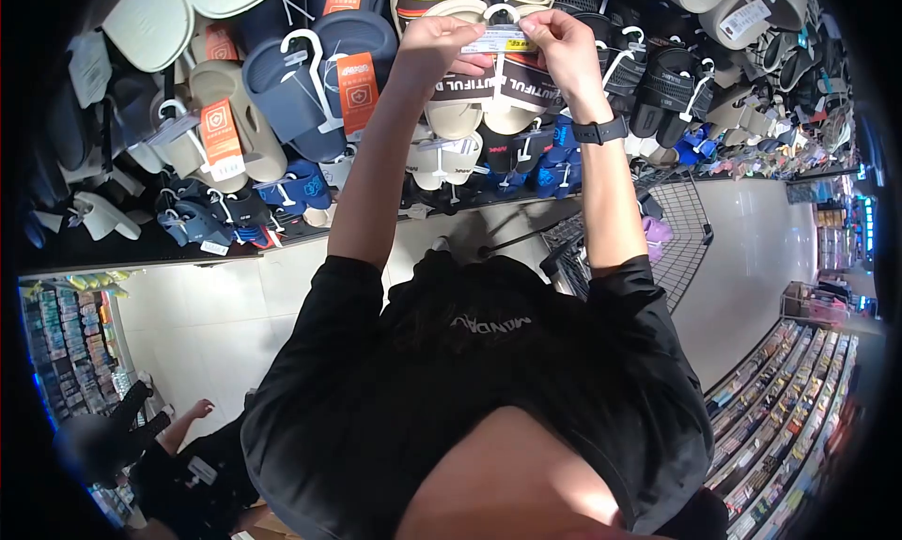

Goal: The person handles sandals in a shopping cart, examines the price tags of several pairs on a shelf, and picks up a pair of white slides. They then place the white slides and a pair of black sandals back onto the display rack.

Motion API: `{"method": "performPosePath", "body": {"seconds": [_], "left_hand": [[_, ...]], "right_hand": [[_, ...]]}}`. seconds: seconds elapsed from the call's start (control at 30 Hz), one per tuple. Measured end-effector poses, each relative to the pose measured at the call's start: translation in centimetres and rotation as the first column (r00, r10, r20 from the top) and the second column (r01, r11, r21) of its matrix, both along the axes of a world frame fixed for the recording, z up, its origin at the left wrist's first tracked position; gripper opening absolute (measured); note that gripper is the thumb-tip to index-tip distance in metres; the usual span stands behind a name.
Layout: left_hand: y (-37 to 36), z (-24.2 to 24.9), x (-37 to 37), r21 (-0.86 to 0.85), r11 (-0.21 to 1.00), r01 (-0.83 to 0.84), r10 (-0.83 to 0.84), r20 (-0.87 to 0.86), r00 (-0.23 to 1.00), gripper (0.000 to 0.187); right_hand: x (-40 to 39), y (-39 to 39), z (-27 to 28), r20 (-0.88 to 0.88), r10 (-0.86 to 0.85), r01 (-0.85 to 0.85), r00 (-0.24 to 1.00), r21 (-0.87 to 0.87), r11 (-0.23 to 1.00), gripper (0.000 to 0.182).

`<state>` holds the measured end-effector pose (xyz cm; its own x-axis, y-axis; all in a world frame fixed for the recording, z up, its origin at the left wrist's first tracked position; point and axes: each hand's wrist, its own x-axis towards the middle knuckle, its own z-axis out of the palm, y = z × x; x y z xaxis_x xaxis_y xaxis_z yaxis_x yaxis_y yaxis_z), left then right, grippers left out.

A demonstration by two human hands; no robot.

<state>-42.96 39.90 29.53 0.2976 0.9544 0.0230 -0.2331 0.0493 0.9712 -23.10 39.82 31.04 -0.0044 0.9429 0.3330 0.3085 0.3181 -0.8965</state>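
White price tag (496, 40), pinched by left hand (434, 42), right hand (562, 47)

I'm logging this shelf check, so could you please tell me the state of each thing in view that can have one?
Left hand: raised, fingers pinching the price tag.
Right hand: raised, fingers pinching the same tag.
Price tag: held flat between both hands.
Beige slippers: hanging on their hook.
Navy slippers: hanging on a white hanger.
Shopping cart: standing beside the person, something purple inside.
Wristwatch: strapped on the right wrist.
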Motion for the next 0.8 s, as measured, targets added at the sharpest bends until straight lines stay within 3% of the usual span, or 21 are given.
{"method": "performPosePath", "body": {"seconds": [0.13,0.63,0.8], "left_hand": [[1.1,0.3,-0.7,-0.008,0.996,0.088,-0.088,-0.01,0.996,0.031],[0.5,1.9,-0.6,-0.033,0.998,0.055,-0.06,-0.185,0.981,0.031],[0.7,2.2,-0.8,-0.028,0.997,0.076,-0.081,-0.254,0.964,0.03]], "right_hand": [[-0.4,-0.3,0.2,-0.021,-0.022,0.022,1.0,-0.039,0.999,0.014],[-0.7,-0.6,0.0,-0.166,-0.038,0.024,0.985,-0.086,0.996,0.011],[-0.8,-0.4,-0.5,-0.112,-0.12,0.122,0.986,0.015,0.992,0.01]]}}
